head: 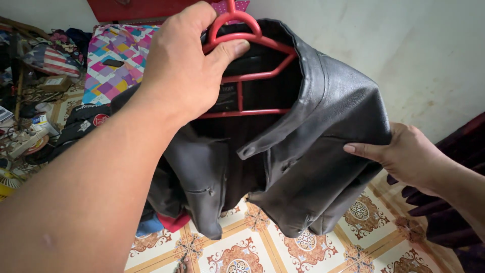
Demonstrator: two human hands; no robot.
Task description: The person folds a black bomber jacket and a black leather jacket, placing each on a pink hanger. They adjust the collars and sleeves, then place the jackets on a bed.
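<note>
Gripping red hanger (252, 48) at its neck with left hand (184, 63), fingers closed round it, thumb over the top bar. Black leather jacket (303, 151) hanging on it, held up above patterned tile floor (303, 247) (front open, collar up). Right hand (404, 154) clutching jacket's right edge, thumb on top. Checked blanket (113, 55) behind, clutter at far left.

Black leather jacket (303, 151) on red hanger (252, 65) (both hands gripping).
</note>
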